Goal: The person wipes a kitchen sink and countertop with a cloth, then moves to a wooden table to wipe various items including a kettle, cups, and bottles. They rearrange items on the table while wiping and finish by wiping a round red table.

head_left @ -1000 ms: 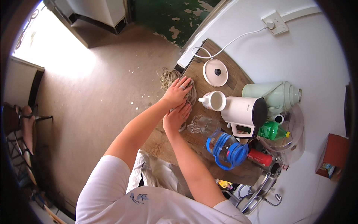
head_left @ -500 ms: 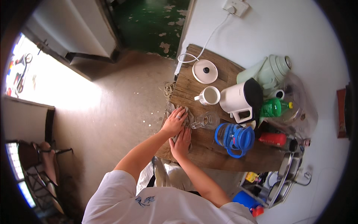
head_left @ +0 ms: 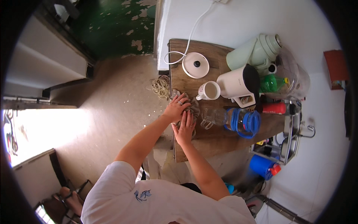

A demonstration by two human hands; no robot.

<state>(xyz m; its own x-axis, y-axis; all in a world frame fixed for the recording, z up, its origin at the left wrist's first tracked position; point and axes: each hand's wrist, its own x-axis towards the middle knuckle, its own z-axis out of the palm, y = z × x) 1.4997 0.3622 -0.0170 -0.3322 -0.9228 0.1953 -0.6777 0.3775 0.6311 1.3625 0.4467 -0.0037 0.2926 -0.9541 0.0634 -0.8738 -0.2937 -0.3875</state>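
A crumpled grey-brown cloth lies bunched at the left edge of the wooden table. My left hand, a ring on one finger, is closed over its upper part, fingers bent into the folds. Just below, my right hand presses flat on the lower part, fingers stretched and thumb apart. Right of the cloth are a clear glass mug, seemingly on its side, and a white mug with pale contents. A clear jug with blue lid and bands stands beyond the glass mug.
Farther back are a round cream lid, a cream electric kettle, a pale green thermos, a green bottle and a red bottle. A white cable crosses the far corner. Coiled cord lies beside the table's left edge.
The view has shifted and turned, so the table items appear higher. Both hands remain on the cloth, which looks more bunched and nearer the white mug. My right hand's fingers are more spread.
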